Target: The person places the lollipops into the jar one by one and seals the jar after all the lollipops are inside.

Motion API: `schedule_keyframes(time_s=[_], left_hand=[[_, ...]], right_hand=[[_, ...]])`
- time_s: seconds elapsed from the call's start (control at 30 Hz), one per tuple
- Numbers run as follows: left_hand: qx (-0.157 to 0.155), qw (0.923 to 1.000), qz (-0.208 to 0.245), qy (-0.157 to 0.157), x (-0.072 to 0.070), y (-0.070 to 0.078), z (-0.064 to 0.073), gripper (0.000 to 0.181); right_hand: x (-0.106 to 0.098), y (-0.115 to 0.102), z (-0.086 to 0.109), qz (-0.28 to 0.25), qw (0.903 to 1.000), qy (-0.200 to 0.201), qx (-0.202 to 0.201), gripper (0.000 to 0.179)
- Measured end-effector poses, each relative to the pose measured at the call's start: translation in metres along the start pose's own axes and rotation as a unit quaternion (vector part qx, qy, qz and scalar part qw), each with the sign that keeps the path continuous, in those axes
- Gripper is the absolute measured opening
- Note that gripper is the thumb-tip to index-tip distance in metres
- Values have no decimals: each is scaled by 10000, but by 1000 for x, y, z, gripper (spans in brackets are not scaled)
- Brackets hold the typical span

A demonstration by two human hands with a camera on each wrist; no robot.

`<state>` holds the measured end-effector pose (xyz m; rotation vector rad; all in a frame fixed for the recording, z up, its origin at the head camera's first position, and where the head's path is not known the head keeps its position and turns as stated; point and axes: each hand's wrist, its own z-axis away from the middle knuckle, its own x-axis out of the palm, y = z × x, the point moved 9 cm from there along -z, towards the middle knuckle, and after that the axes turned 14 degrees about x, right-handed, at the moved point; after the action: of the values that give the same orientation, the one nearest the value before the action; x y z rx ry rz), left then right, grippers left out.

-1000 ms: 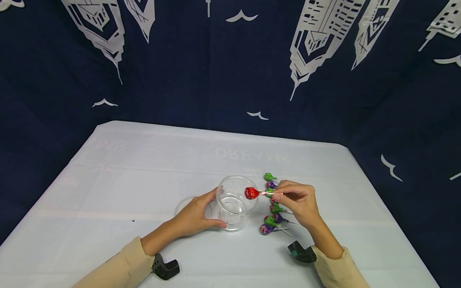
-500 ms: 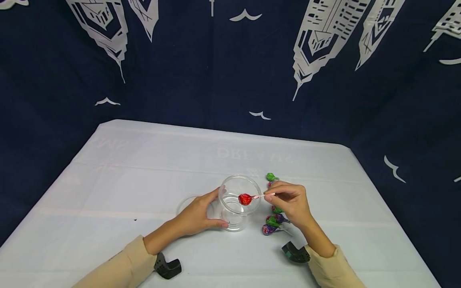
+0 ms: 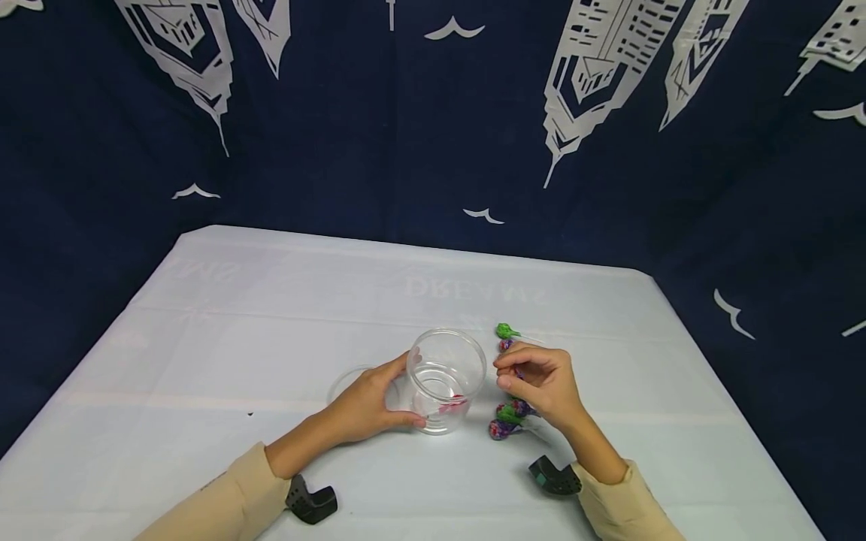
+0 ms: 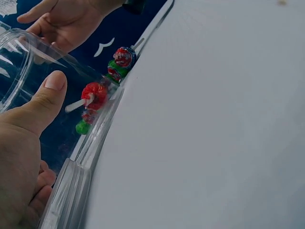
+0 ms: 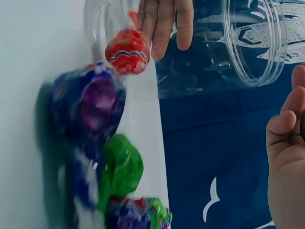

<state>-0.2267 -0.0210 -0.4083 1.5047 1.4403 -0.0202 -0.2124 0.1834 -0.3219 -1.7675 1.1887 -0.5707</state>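
Note:
My left hand (image 3: 365, 406) holds a clear plastic jar (image 3: 433, 423) from the left, thumb at its near side and fingers behind. A red-wrapped lollipop (image 4: 94, 95) lies inside at the jar's bottom, its white stick showing in the left wrist view. Just right of the jar's mouth hovers my right hand (image 3: 541, 379), fingers loosely bent with nothing between them. Below it several wrapped lollipops lie in a row, among them a green one (image 3: 506, 330) at the far end and a purple one (image 3: 502, 429) at the near end. The right hand partly covers the row.
A clear round lid (image 3: 336, 387) lies on the table beside the left hand, partly covered by it. The white cloth-covered table (image 3: 203, 338) meets a dark blue printed curtain (image 3: 379, 150) behind. A tiny dark speck (image 3: 250, 414) sits to the left.
The right hand carried the red lollipop left over the jar's mouth and let it go. The lollipop dropped to the jar's bottom. The left hand and the jar have stayed in place.

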Motion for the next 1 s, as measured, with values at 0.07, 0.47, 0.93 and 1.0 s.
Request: schedule_keyframes(time_s=[0.07, 0.47, 0.93, 1.0], left_hand=[[15, 10000, -10, 10, 0, 0, 1, 100], [6, 10000, 9, 13, 1, 1, 1, 99], [-54, 10000, -26, 25, -1, 2, 1, 100], [-29, 10000, -2, 3, 0, 2, 0, 100]], right_hand=[[-2, -2, 3, -8, 10000, -11, -34, 12], [-16, -2, 30, -82, 9997, 79, -194, 21], [-30, 3, 46, 232, 9996, 180, -5, 24], [-31, 5, 48, 377, 9992, 137, 59, 24]])
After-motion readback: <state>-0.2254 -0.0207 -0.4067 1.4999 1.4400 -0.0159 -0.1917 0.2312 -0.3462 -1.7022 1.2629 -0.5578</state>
